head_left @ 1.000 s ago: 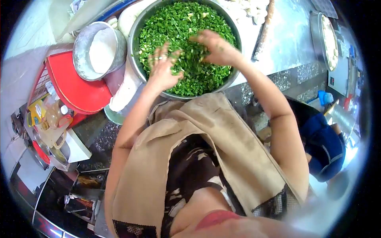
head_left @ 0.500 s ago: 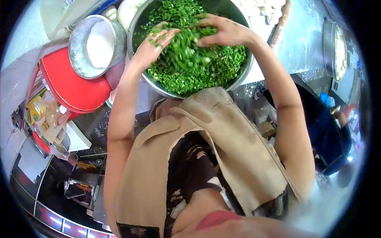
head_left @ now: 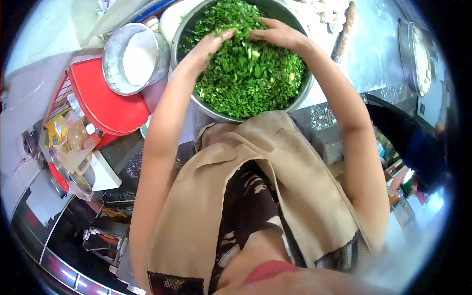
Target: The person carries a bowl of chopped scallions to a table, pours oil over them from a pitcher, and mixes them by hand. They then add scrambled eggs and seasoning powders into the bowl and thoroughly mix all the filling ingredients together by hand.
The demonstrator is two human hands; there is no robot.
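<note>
A large steel bowl [head_left: 183, 35] in front of me holds a heap of finely chopped leafy greens [head_left: 246, 91], which look like chives. My left hand [head_left: 212, 48] is in the greens at the bowl's left side, its fingers curled inward around some of them. From the right, my right hand [head_left: 279, 35] faces it, fingers bent into the same heap. The fingertips of both hands are partly covered by greens. Loose pieces between and below the hands are blurred, as if falling.
A metal pot of white powder [head_left: 110, 61] stands left of the bowl, by a red lid or board [head_left: 105, 101]. Right lie pale dough pieces [head_left: 322, 12], a wooden rolling pin [head_left: 345, 32] and a round metal tray [head_left: 408, 54]. A person in dark clothing [head_left: 415, 142] is at far right.
Both hands have drawn closer together and slightly up toward the far side of the bowl. Greens have tumbled toward the near side. The whole view has shifted slightly.
</note>
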